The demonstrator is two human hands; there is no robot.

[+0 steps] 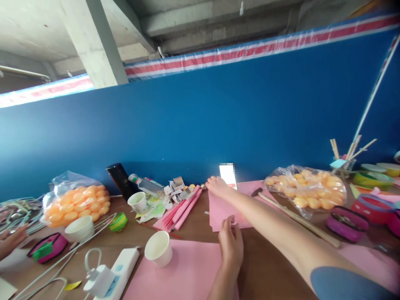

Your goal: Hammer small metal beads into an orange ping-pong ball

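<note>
step: judged to be handling pink paper | left hand flat, fingers released on pink sheets | right hand reaching past them, fingers loose beside the phone | sheets lie on worktop under left fingertips | next: pinch one sheet's edge cleanly

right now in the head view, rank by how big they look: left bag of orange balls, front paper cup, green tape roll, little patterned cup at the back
1. left bag of orange balls
2. front paper cup, though it sits nearest the camera
3. patterned cup
4. green tape roll
The last two look nearly alike, so that order is unsure.
</note>
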